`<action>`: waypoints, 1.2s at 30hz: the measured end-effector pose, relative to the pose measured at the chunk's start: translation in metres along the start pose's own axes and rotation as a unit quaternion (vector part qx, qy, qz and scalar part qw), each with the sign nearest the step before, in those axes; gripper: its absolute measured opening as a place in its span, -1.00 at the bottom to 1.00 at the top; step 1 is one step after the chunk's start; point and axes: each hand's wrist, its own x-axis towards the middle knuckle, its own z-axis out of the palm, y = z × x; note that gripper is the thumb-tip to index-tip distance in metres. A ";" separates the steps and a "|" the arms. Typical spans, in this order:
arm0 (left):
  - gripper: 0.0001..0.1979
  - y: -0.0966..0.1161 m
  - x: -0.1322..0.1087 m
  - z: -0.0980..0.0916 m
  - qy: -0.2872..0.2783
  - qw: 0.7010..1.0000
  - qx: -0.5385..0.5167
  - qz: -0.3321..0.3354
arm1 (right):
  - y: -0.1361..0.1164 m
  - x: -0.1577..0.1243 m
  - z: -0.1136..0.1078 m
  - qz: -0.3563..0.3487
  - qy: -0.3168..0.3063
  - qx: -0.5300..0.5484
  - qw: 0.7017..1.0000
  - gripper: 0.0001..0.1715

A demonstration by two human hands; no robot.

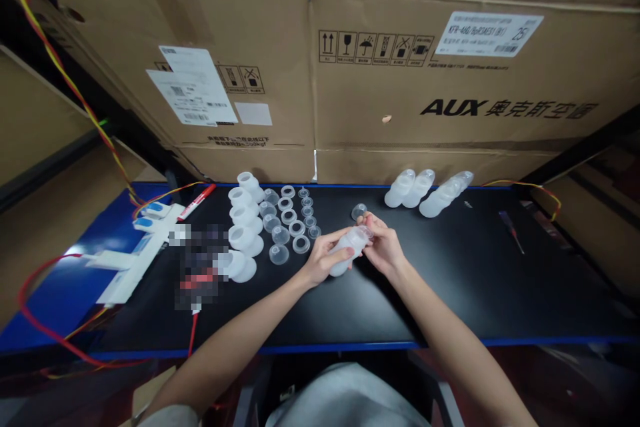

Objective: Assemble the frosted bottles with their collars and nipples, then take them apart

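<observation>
My left hand (323, 259) is wrapped around a small translucent white plastic bottle (350, 247), held tilted just above the black table top (450, 280). My right hand (383, 243) pinches at the bottle's upper end, fingers closed on its mouth. A small clear cap (359, 211) lies on the table just behind the hands. To the left stand rows of parts: white bottle bodies (243, 227), clear domed caps (278, 235) and small rings (295, 217).
Several finished translucent bottles (430, 192) lie on their sides at the back right. Large cardboard boxes (400, 80) wall off the back. A red marker (197, 201), white power strip (135, 257) and red and yellow wires lie left. A small screwdriver (511, 230) lies right.
</observation>
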 end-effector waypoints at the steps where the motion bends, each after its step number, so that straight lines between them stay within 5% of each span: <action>1: -0.33 0.000 0.001 0.001 0.002 1.000 -0.002 -0.001 | 0.002 0.001 -0.001 -0.002 0.010 -0.013 1.000 -0.45; 6: -0.28 0.001 0.003 0.016 0.082 0.996 0.017 -0.019 | 0.010 0.001 0.000 -0.153 0.111 -0.171 0.967 -0.45; 12: -0.42 -0.003 -0.006 0.032 0.165 0.981 0.102 -0.001 | -0.007 -0.011 -0.011 -0.425 0.225 -0.414 0.773 -0.59; 14: -0.43 -0.008 -0.010 0.029 0.174 0.977 0.127 -0.001 | -0.017 -0.010 -0.017 -0.445 0.250 -0.428 0.746 -0.64; 17: -0.43 -0.015 -0.014 0.023 0.152 0.963 0.210 0.077 | -0.024 -0.004 -0.024 -0.388 0.212 -0.448 0.777 -0.78; 20: -0.43 -0.022 -0.019 0.022 0.090 0.918 0.317 0.220 | -0.013 0.003 -0.027 -0.304 0.107 -0.501 0.803 -0.60; 26: -0.34 -0.029 -0.026 0.034 0.042 0.834 0.366 0.410 | 0.023 0.002 -0.016 -0.213 -0.079 -0.592 0.773 -0.35; 36: -0.39 -0.032 -0.027 0.033 0.033 0.819 0.389 0.421 | 0.033 0.006 -0.005 -0.205 -0.129 -0.595 0.766 -0.27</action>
